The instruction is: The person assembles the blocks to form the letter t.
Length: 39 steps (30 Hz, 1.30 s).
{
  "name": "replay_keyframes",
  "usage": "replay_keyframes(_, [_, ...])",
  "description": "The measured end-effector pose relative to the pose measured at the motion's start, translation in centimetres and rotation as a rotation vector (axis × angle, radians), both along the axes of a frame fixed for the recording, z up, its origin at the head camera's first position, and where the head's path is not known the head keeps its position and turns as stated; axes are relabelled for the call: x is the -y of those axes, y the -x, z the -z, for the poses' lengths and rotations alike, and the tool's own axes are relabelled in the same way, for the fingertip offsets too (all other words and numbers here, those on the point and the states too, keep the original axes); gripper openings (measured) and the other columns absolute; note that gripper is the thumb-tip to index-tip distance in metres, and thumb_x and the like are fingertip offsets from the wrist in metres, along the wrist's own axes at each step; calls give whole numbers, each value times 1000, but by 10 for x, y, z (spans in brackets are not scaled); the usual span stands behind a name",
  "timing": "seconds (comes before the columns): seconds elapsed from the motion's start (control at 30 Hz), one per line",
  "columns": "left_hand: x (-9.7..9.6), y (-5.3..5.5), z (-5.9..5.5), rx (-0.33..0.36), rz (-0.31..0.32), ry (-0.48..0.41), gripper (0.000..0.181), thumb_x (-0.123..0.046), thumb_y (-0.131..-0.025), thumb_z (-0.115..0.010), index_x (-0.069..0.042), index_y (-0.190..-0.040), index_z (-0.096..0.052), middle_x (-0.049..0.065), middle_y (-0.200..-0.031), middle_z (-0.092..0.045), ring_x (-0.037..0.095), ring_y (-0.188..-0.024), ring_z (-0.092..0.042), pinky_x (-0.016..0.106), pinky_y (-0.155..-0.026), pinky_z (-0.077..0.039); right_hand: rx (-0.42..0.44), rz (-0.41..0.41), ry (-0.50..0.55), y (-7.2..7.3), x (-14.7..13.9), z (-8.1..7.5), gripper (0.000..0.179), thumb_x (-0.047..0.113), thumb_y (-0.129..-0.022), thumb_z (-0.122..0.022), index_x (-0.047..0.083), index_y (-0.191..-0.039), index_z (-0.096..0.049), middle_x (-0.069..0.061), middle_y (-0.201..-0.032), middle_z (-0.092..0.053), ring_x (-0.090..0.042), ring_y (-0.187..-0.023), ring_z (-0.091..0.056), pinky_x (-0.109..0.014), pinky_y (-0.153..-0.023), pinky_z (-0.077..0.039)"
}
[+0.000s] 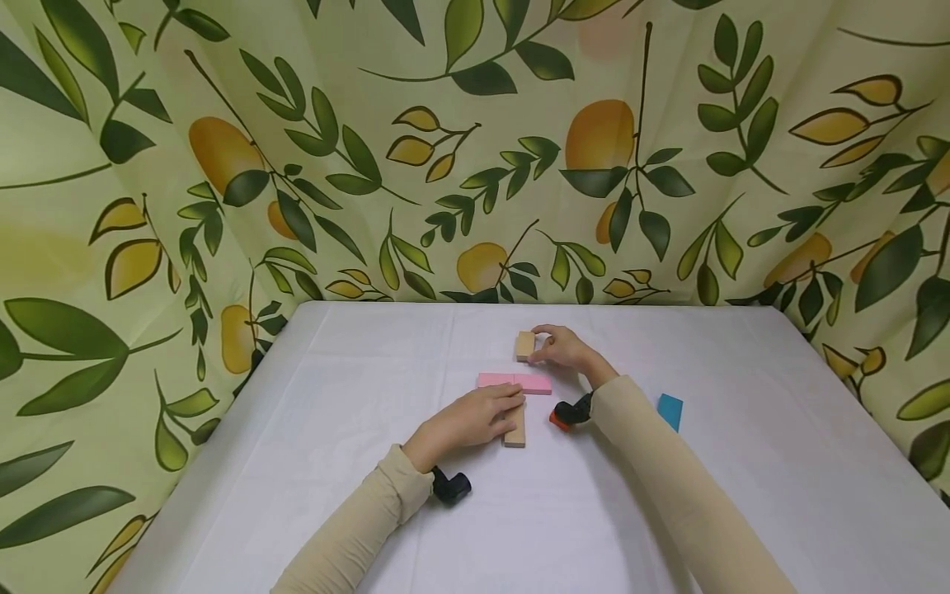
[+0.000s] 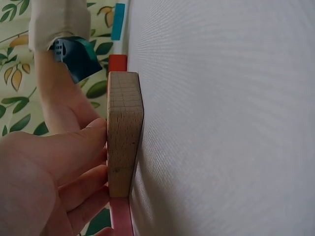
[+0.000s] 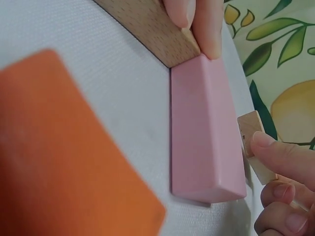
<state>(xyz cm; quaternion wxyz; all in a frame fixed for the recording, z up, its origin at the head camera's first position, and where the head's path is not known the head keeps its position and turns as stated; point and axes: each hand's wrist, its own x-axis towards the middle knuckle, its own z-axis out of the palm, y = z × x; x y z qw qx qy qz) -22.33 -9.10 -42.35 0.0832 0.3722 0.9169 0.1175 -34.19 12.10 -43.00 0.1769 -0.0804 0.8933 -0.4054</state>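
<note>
My left hand [image 1: 478, 415] rests on a long natural wooden block [image 1: 514, 436] that lies flat on the table. In the left wrist view, its thumb and fingers lie along the top of that block [image 2: 124, 142]. The block's far end meets a row of two pink blocks [image 1: 496, 379], and in the right wrist view left fingertips touch where wood and pink block [image 3: 202, 132] join. Beyond the pink row, my right hand [image 1: 562, 346] pinches a small wooden block [image 1: 525, 345] between thumb and fingers. That block [image 3: 251, 128] is partly covered by the thumb.
An orange block [image 1: 560, 421] lies beneath the right wrist, partly hidden by the black wrist camera [image 1: 573, 411]. To the right of the right forearm is a blue block [image 1: 670, 410]. A leaf-patterned cloth [image 1: 445, 165] hangs behind the white table [image 1: 356, 363].
</note>
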Motion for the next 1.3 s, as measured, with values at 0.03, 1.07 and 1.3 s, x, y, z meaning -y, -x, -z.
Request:
replay_keyframes(0.03, [0,0,0,-2,-2,4,48,-28,-98,-55,-8,-142,-48,7,-153,-43,22,-144,-39,37,-119,-35,-1,-3,-1,-1,0,0,68,16,-83,-74,5,-142,-43,3,-70,-43,-11,-67,-39,-21,-60,-32])
replay_keyframes(1.07, [0,-1,-2,14,4,-22,48,-27,-99,-54,-6,-142,-48,9,-153,-43,24,-145,-38,40,-119,-34,-16,-41,15,-15,4,-7,67,16,-82,-75,6,-141,-45,2,-69,-47,-12,-69,-41,-23,-63,-33])
replay_keyframes(1.3, [-1,-2,-3,24,-2,-27,48,-27,-98,-54,-6,-142,-48,9,-152,-44,23,-144,-39,39,-119,-34,-26,-53,17,-15,5,-6,67,16,-82,-75,4,-141,-45,3,-67,-48,-11,-66,-41,-23,-62,-34])
